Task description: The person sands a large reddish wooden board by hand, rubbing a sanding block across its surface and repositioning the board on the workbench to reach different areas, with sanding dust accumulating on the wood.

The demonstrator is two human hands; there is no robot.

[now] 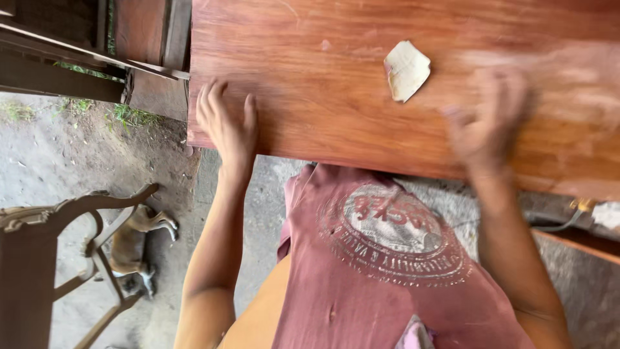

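Resting flat and empty on the wooden surface [361,116], left hand [226,126] well apart from the sandpaper scrap [406,70]; nearer, just below-right of it, blurred right hand [485,123], grip unclear.

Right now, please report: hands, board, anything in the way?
Left hand flat on the board near its corner. Right hand on the board, blurred, grip unclear. Folded paper scrap lies loose on the board between both hands.
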